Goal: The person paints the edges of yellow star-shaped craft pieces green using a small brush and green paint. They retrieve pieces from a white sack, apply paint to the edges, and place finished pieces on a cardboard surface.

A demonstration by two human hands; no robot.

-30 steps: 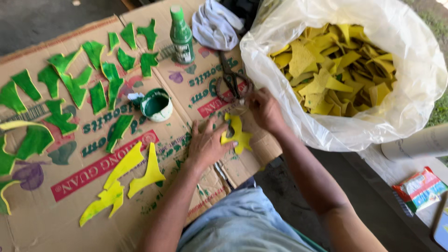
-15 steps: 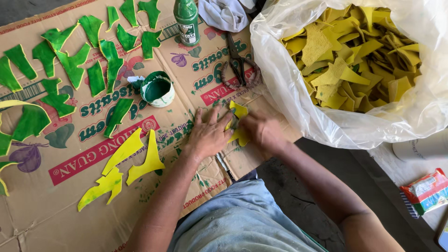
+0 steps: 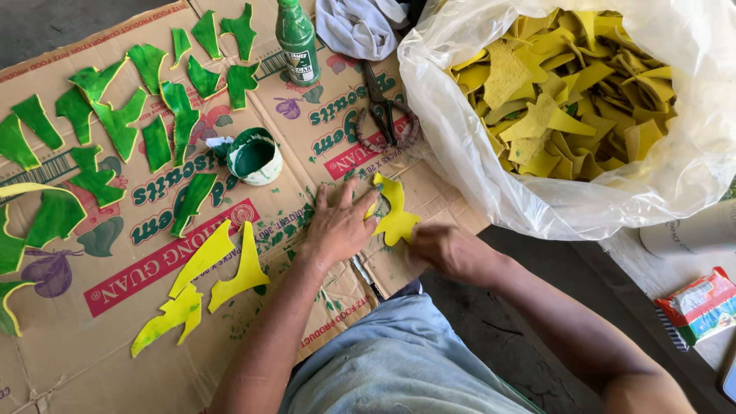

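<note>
My left hand lies flat on the cardboard sheet, fingers spread, its fingertips pressing the left edge of a yellow cut-out piece. My right hand is curled at the lower right edge of the same piece; whether it grips it is hard to tell. A small cup of green paint stands just up and left of my left hand.
Several green painted pieces lie over the cardboard's left half, unpainted yellow pieces near its front. A green bottle, a grey cloth and scissors lie behind. A clear bag of yellow pieces fills the right.
My right hand has come down from near the scissors to the piece's lower right edge. My left hand has stayed pressed on the piece. The view has shifted slightly.
</note>
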